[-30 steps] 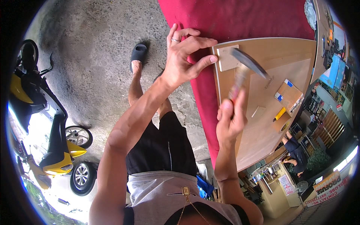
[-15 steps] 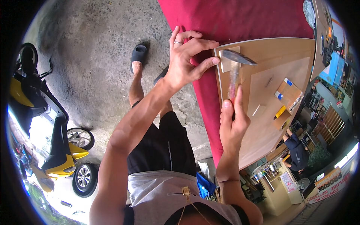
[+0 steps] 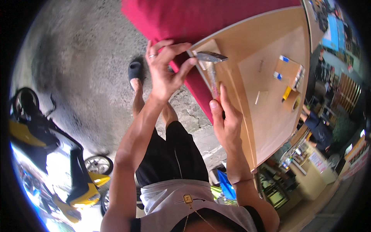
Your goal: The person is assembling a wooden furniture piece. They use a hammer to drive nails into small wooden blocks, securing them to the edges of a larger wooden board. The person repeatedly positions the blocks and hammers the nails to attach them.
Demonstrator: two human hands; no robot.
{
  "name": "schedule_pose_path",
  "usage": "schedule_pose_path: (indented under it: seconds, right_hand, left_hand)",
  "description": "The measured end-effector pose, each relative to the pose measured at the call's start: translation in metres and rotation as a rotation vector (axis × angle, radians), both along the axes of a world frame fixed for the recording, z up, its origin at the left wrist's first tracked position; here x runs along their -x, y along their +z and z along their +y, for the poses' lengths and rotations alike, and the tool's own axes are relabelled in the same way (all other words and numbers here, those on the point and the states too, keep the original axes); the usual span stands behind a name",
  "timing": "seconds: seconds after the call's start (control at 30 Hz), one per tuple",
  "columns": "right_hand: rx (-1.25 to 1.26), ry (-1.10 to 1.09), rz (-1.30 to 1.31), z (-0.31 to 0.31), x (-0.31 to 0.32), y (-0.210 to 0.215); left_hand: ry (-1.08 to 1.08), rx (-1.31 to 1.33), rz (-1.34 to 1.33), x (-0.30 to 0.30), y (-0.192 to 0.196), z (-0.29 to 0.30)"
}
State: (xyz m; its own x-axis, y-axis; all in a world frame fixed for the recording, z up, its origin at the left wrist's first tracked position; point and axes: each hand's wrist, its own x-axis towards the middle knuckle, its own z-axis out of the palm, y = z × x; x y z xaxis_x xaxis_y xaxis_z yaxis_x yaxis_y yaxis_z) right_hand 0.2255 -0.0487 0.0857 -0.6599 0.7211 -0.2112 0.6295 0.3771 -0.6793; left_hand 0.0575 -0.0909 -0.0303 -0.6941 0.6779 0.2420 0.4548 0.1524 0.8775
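Note:
A large flat brown wooden board (image 3: 266, 42) with a pale edge lies in front of me to the right. At its near left corner my left hand (image 3: 164, 71) has its thumb and forefinger closed on the edge. My right hand (image 3: 228, 120) is wrapped round the worn handle of a hammer (image 3: 211, 57), whose dark metal head has one tapered end. The head is over a small pale wood piece (image 3: 213, 46) by that corner, close to my left thumb. Whether head and wood touch, I cannot tell.
Red cloth (image 3: 174, 19) covers the surface under the board. On the board are a small box (image 3: 286, 70), a yellow-handled tool (image 3: 286, 93), a tape roll (image 3: 295, 102) and a wood scrap (image 3: 260, 97). A yellow-black motorcycle (image 3: 73, 166) stands left. Another person (image 3: 319, 129) is at right.
My view has turned, so the board and both hands appear further left. The hammer stays near the same corner, and both hands keep their holds.

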Motion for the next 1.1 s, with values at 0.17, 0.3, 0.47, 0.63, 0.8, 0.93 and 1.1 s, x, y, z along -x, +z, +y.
schedule_pose_path:
  seconds: [0.17,0.3,0.47,0.63,0.8,0.93,1.1]
  right_hand:
    - [0.003,-0.191,0.099,-0.006,-0.045,-0.002]
    - [-0.094,-0.354,0.023,-0.014,-0.092,-0.007]
    - [-0.159,-0.48,-0.015,-0.024,-0.131,-0.01]
    - [-0.205,-0.498,0.05,-0.031,-0.152,-0.015]
    - [-0.105,-0.584,0.1,-0.04,-0.163,-0.016]
    - [-0.106,-0.6,0.103,-0.038,-0.167,-0.02]
    - [0.034,-0.721,0.175,-0.037,-0.172,-0.023]
  left_hand:
    - [0.129,0.055,0.224,-0.012,0.044,0.017]
    - [-0.113,-0.105,0.357,-0.028,0.064,0.062]
    - [-0.525,-0.067,0.44,-0.065,0.057,0.144]
    - [-0.614,0.125,0.651,-0.094,0.063,0.168]
    - [-0.595,0.054,0.703,-0.093,0.054,0.172]
    - [-0.706,0.117,0.884,-0.089,0.064,0.177]
    - [-0.88,0.242,1.254,-0.095,0.073,0.181]
